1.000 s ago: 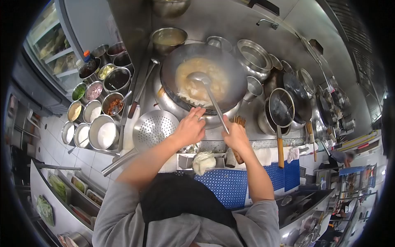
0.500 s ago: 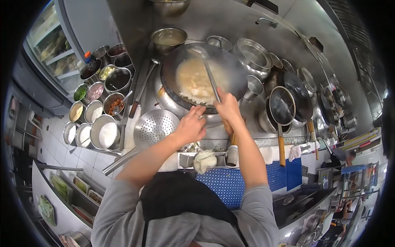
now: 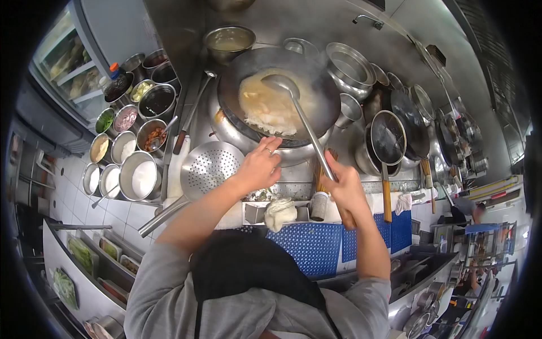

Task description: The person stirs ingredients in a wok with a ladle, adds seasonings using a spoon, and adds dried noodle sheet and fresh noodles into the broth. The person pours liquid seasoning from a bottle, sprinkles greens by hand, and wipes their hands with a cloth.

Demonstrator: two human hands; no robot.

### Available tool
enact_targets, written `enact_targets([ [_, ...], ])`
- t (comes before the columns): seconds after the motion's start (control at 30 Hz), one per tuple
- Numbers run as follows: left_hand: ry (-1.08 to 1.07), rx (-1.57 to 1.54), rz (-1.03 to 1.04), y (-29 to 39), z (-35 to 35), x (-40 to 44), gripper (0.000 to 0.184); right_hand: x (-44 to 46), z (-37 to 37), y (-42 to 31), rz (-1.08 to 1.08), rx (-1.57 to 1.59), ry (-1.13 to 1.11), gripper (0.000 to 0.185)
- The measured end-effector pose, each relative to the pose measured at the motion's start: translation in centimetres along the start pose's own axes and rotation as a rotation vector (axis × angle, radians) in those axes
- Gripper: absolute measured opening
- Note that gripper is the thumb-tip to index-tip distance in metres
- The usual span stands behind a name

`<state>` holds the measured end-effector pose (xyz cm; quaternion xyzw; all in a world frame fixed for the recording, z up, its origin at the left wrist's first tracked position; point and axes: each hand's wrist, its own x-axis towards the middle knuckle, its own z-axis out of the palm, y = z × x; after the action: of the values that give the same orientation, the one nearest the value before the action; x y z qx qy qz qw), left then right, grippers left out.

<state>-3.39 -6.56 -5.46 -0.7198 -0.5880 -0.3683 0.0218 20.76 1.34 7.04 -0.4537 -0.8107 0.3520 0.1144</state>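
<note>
The ladle (image 3: 308, 126) is long and silvery, with a brown grip.

Wok (image 3: 326, 107), upper middle: metal, dull.
Ladle (image 3: 305, 121), middle: smooth, shiny metal; its grip (image 3: 348, 218) looks like wood.
Strainer (image 3: 210, 169), left of middle: shiny metal, full of little holes.
Rag (image 3: 280, 214), below the middle: crumpled cloth, not shiny.
Mat (image 3: 307, 248), lower middle: looks like plastic, bumpy.
Apron (image 3: 248, 265), bottom: dull cloth.
Wall (image 3: 282, 22), top: smooth, softly shiny metal.

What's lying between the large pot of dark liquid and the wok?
A long-handled utensil, its brown handle at the near end; the head view shows it.
</note>
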Motion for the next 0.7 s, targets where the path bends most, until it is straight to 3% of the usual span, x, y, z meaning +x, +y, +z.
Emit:
enact_targets([
  [0.1, 0.011, -0.006, 0.001, 0.1, 0.0, 0.0, 0.019, -1.9, -0.6, -0.1, 0.179, 0.207, -0.139, 0.065],
  [0.27, 0.036, 0.03, 0.03, -0.4, 0.5, -0.2, 0.019, 1.1, 2.6, 3.9, 0.029, 0.108, -0.021, 0.064],
  [0.4, 0.014, 0.016, 0.036, -0.4, 0.1, -0.2, 0.019, -3.5, -0.4, -0.4, 0.143, 0.278, -0.106, 0.064],
  [0.5, 0.009, -0.006, 0.016, -0.1, 0.0, 0.0, 0.019, -4.0, -1.3, 0.6, 0.224, 0.41, -0.218, 0.064],
  [0.53, 0.009, -0.011, 0.006, -0.1, 0.1, 0.0, 0.019, -3.5, -0.5, 1.0, 0.145, 0.333, -0.17, 0.064],
  [0.7, -0.015, 0.004, 0.019, -0.3, -0.1, 0.0, 0.019, 0.5, 1.3, 1.7, 0.154, 0.107, -0.051, 0.065],
])
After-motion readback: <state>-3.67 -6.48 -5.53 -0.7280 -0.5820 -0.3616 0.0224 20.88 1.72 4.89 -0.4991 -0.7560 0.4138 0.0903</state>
